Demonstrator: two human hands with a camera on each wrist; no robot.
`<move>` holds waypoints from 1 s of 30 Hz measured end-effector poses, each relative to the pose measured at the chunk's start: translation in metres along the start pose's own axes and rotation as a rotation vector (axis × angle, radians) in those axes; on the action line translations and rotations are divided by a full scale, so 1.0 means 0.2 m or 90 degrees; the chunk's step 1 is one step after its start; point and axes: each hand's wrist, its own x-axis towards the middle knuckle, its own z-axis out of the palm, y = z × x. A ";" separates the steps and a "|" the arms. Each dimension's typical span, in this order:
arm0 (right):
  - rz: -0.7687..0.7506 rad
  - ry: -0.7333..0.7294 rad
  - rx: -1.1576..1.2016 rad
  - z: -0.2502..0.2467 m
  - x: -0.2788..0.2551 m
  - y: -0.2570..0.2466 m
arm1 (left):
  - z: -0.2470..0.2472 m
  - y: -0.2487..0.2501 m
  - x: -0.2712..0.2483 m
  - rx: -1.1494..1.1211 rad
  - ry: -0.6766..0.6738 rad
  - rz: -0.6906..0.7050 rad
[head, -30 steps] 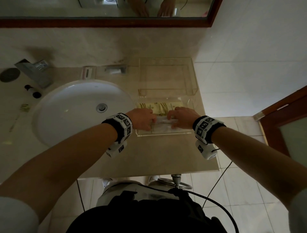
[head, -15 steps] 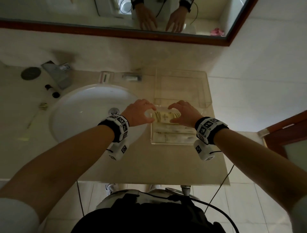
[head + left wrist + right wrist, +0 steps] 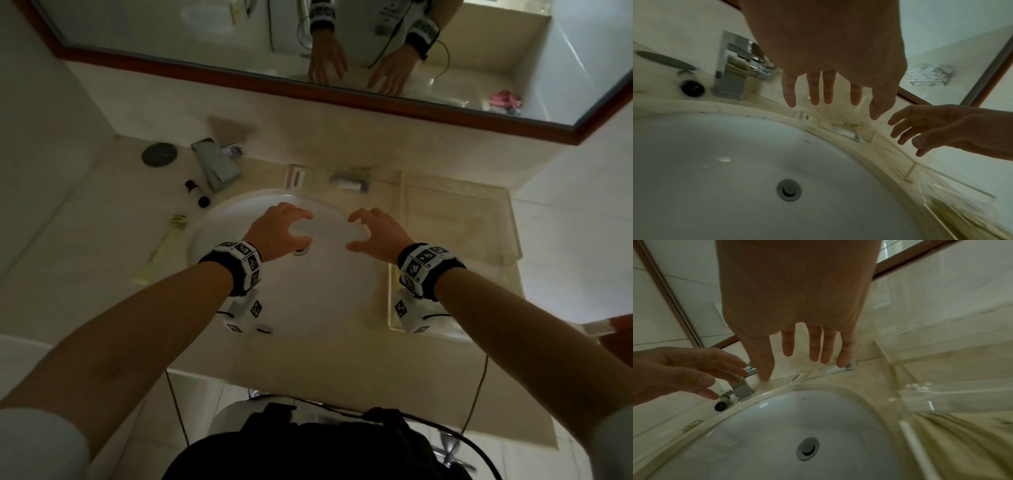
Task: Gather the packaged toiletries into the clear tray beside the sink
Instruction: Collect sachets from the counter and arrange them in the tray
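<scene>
Both my hands are over the round white ceramic sink basin (image 3: pixel 301 274), holding nothing. My left hand (image 3: pixel 279 231) has its fingers loosely spread and slightly hooked, empty. My right hand (image 3: pixel 375 234) is the same: fingers apart, relaxed, nothing in it. Both wrist views confirm this, with straight fingers (image 3: pixel 815 91) and bare air under them.

The clear acrylic tray (image 3: pixel 507 219) sits on the beige stone counter (image 3: pixel 308 356) just right of the basin. My right wrist band (image 3: pixel 426 265) covers the tray's near left part in the head view. The pale yellowish packaged toiletries (image 3: pixel 962 443) lie in its near end; from the right wrist they're a blurred, creased mass and I can't count them or read any print. In the left wrist view they're cut off at the bottom right corner.

Loose on the counter, outside the tray:
- a small white packet with dark stripes (image 3: pixel 296 176) behind the basin rim
- a clear-wrapped white bar-shaped item (image 3: pixel 349 183) beside it, near the tray's far left corner; contents unreadable
- a long pale yellow sachet (image 3: pixel 164 248) left of the basin, dim
- two small dark-capped bottles (image 3: pixel 197 193) by the square chrome tap (image 3: pixel 215 164)

My left hand partly hides the metal drain plug (image 3: pixel 301 250) in the head view.
</scene>
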 end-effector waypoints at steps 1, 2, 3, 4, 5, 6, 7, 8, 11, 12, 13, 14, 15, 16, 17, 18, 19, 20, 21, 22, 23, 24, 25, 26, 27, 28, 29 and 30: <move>-0.004 -0.002 0.002 0.02 0.03 -0.05 | -0.03 -0.05 -0.01 -0.005 0.003 -0.009; -0.007 -0.006 0.004 0.04 0.06 -0.09 | -0.05 -0.10 -0.02 -0.011 0.006 -0.018; -0.009 -0.013 0.007 0.05 0.09 -0.13 | -0.08 -0.15 -0.02 -0.016 0.010 -0.027; -0.011 -0.020 0.008 0.07 0.12 -0.17 | -0.10 -0.20 -0.03 -0.020 0.016 -0.038; -0.013 -0.027 0.008 0.09 0.15 -0.21 | -0.12 -0.24 -0.04 -0.023 0.025 -0.050; -0.017 -0.033 0.007 0.11 0.18 -0.24 | -0.14 -0.28 -0.05 -0.024 0.037 -0.062; -0.022 -0.040 0.005 0.13 0.21 -0.28 | -0.16 -0.32 -0.06 -0.023 0.047 -0.074; -0.028 -0.046 0.002 0.15 0.23 -0.32 | -0.17 -0.36 -0.07 -0.024 0.054 -0.083; -0.038 -0.068 0.001 0.22 0.31 -0.43 | -0.21 -0.48 -0.10 -0.031 0.063 -0.117; -0.043 -0.074 0.007 0.24 0.33 -0.46 | -0.22 -0.52 -0.11 -0.032 0.067 -0.130; -0.047 -0.079 0.011 0.26 0.36 -0.50 | -0.23 -0.56 -0.12 -0.029 0.075 -0.145; -0.050 -0.086 0.011 0.28 0.38 -0.53 | -0.24 -0.60 -0.13 -0.020 0.088 -0.164; -0.052 -0.092 0.009 0.30 0.40 -0.56 | -0.25 -0.63 -0.14 -0.007 0.101 -0.193; -0.052 -0.099 0.008 0.32 0.42 -0.58 | -0.26 -0.67 -0.15 0.007 0.112 -0.228; -0.053 -0.104 0.007 0.34 0.43 -0.61 | -0.27 -0.72 -0.17 0.022 0.116 -0.263; -0.055 -0.106 0.006 0.35 0.45 -0.63 | -0.28 -0.76 -0.18 0.035 0.111 -0.294; -0.057 -0.109 0.004 0.37 0.46 -0.66 | -0.29 -0.80 -0.20 0.047 0.103 -0.319; -0.060 -0.112 0.002 0.39 0.47 -0.68 | -0.29 -0.85 -0.21 0.057 0.095 -0.337; -0.060 -0.117 0.000 0.40 0.49 -0.70 | -0.30 -0.88 -0.22 0.068 0.089 -0.351; -0.060 -0.123 -0.001 0.42 0.50 -0.71 | -0.30 -0.92 -0.24 0.082 0.084 -0.363; -0.059 -0.128 -0.001 0.43 0.51 -0.73 | -0.31 -0.94 -0.25 0.100 0.077 -0.374; -0.061 -0.132 0.000 0.44 0.52 -0.75 | -0.31 -0.97 -0.26 0.122 0.070 -0.382; -0.064 -0.134 0.001 0.46 0.53 -0.76 | -0.32 -0.99 -0.27 0.142 0.059 -0.394; -0.066 -0.136 0.000 0.47 0.54 -0.78 | -0.32 -1.01 -0.28 0.157 0.046 -0.407; -0.069 -0.138 -0.001 0.48 0.54 -0.79 | -0.33 -1.03 -0.28 0.167 0.034 -0.420; -0.071 -0.139 -0.003 0.49 0.55 -0.81 | -0.33 -1.05 -0.29 0.174 0.024 -0.429; -0.071 -0.140 -0.004 0.50 0.55 -0.82 | -0.33 -1.07 -0.29 0.181 0.013 -0.433; -0.072 -0.142 -0.005 0.51 0.56 -0.83 | -0.33 -1.08 -0.30 0.188 0.003 -0.433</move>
